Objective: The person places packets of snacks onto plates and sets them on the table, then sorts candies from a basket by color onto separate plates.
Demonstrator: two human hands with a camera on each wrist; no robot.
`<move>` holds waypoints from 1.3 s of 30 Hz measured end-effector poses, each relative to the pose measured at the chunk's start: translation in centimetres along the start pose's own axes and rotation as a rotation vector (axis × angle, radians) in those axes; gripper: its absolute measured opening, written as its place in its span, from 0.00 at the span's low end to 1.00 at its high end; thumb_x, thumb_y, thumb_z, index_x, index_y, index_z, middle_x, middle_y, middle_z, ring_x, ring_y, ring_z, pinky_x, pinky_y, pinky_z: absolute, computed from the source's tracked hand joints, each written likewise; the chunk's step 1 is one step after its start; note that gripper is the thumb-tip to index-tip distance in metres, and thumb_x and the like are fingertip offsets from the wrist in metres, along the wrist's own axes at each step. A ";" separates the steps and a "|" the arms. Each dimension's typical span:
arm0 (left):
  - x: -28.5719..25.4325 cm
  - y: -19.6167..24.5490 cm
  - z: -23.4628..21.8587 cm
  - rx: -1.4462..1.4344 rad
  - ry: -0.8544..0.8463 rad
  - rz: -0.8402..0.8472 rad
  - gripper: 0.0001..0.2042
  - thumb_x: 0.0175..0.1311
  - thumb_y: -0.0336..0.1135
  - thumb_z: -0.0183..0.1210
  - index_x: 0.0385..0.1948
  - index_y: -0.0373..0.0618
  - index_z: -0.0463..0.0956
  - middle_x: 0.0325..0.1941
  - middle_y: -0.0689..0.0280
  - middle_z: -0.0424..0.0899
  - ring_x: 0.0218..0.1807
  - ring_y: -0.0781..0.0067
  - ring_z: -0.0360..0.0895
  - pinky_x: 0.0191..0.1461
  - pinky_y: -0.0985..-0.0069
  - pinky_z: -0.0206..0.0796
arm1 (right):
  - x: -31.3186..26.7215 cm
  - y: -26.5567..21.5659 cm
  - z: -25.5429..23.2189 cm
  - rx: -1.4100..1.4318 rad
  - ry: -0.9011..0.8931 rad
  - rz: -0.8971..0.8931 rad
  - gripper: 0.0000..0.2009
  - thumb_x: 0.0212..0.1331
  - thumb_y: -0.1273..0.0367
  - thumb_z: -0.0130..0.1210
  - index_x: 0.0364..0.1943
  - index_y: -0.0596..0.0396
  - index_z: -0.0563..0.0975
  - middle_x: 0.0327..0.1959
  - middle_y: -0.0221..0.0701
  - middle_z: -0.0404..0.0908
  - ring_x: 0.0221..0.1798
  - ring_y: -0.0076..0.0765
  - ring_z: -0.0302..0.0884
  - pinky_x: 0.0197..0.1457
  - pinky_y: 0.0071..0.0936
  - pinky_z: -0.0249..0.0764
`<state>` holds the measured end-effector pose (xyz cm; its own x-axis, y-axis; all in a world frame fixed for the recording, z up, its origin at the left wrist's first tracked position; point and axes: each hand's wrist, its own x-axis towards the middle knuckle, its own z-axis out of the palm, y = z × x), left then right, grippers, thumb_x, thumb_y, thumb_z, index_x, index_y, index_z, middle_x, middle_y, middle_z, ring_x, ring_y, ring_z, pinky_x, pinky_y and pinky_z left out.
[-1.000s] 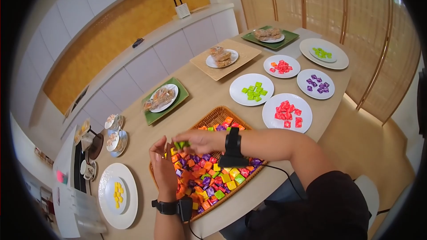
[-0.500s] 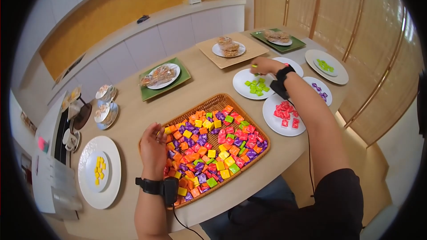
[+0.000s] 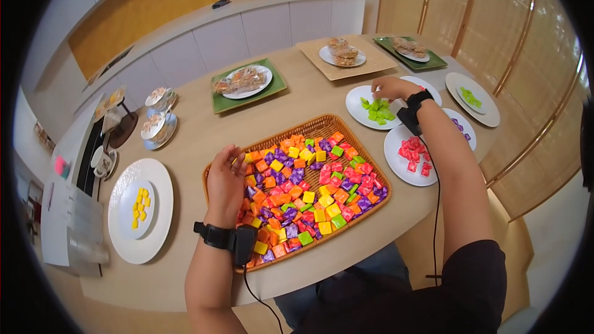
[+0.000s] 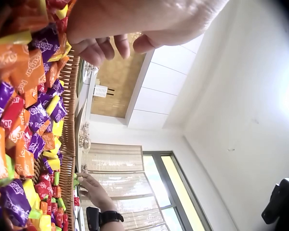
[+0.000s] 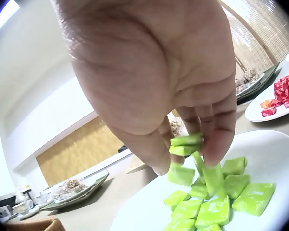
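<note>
My right hand (image 3: 396,88) is over a white plate (image 3: 354,109) of green wrapped candies (image 3: 380,113). In the right wrist view its thumb and fingers point down and stand apart, with several green candies (image 5: 185,144) blurred between and below them, just above the pile on the plate. My left hand (image 3: 226,179) hovers at the left rim of a wicker basket (image 3: 322,126), fingers loosely bent and holding nothing. Orange, purple, yellow, red and green candies (image 4: 36,115) fill the basket, close under that hand in the left wrist view.
Plates of red candies (image 3: 413,150) and purple candies (image 3: 461,127) stand near the right arm. A large plate (image 3: 162,235) with yellow candies is at the left. Green trays (image 3: 275,89) with wrapped snacks and teacups (image 3: 154,127) line the far side.
My right hand has gone from the basket to the green-candy plate, carrying green candies, and now lets them drop there. The left hand has stayed by the basket's left side.
</note>
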<state>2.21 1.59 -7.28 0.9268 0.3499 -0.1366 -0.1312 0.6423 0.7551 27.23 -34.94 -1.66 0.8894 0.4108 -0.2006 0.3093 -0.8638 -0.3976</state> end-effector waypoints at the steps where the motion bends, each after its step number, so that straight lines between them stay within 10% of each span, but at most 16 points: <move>1: 0.1 0.0 -0.1 -0.002 0.018 0.002 0.08 0.60 0.37 0.50 0.38 0.46 0.70 0.40 0.68 0.72 0.44 0.74 0.68 0.48 0.78 0.61 | 0.0 -0.2 -0.2 -0.025 0.022 -0.021 0.14 0.53 0.64 0.54 0.41 0.54 0.73 0.40 0.34 0.75 0.38 0.32 0.75 0.35 0.26 0.77; 9: 0.1 0.2 0.0 -0.064 0.015 0.013 0.12 0.60 0.38 0.46 0.40 0.41 0.69 0.40 0.66 0.71 0.42 0.74 0.70 0.47 0.80 0.62 | -3.0 -7.3 -0.1 -0.056 0.058 -0.264 0.13 0.52 0.66 0.54 0.40 0.59 0.72 0.37 0.36 0.77 0.35 0.33 0.75 0.35 0.27 0.73; 17: 0.3 0.2 -0.1 -0.110 -0.014 0.018 0.12 0.61 0.38 0.46 0.40 0.40 0.68 0.39 0.64 0.71 0.40 0.73 0.70 0.45 0.79 0.65 | -9.1 -13.6 5.2 -0.311 -0.390 -0.490 0.16 0.47 0.67 0.59 0.39 0.58 0.70 0.33 0.37 0.73 0.39 0.39 0.72 0.41 0.32 0.68; 26: 0.3 0.4 -0.2 -0.235 -0.137 -0.145 0.13 0.61 0.38 0.46 0.39 0.38 0.67 0.36 0.62 0.73 0.38 0.71 0.71 0.43 0.78 0.67 | -6.5 -13.0 8.4 -0.465 -0.104 -0.572 0.15 0.44 0.70 0.58 0.38 0.57 0.69 0.33 0.38 0.72 0.38 0.44 0.72 0.38 0.36 0.68; 29: 0.4 0.3 -0.2 -0.249 -0.199 -0.200 0.13 0.62 0.38 0.46 0.39 0.37 0.67 0.35 0.61 0.73 0.37 0.71 0.72 0.43 0.77 0.68 | -6.3 -16.0 6.9 -0.227 -0.408 -0.299 0.13 0.46 0.72 0.53 0.39 0.58 0.71 0.31 0.41 0.77 0.36 0.44 0.75 0.38 0.34 0.71; 31: 0.3 0.4 0.1 -0.236 -0.202 -0.228 0.13 0.62 0.38 0.46 0.39 0.37 0.67 0.35 0.61 0.73 0.38 0.70 0.72 0.43 0.77 0.68 | -6.2 -17.6 6.8 -0.119 -0.154 -0.713 0.11 0.48 0.71 0.48 0.36 0.59 0.72 0.24 0.40 0.77 0.31 0.37 0.76 0.34 0.31 0.70; 39: -0.7 0.5 1.2 -0.331 -0.311 -0.430 0.17 0.66 0.42 0.41 0.42 0.34 0.65 0.43 0.53 0.73 0.43 0.64 0.74 0.45 0.76 0.71 | -6.2 -24.3 10.6 0.462 -0.056 -0.873 0.11 0.51 0.66 0.54 0.34 0.59 0.73 0.22 0.36 0.75 0.25 0.33 0.73 0.29 0.28 0.68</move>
<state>1.97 0.84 -6.02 0.9735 -0.1693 -0.1536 0.2200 0.8765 0.4282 10.66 -13.42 -0.29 0.3908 0.8732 0.2913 0.6766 -0.0579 -0.7341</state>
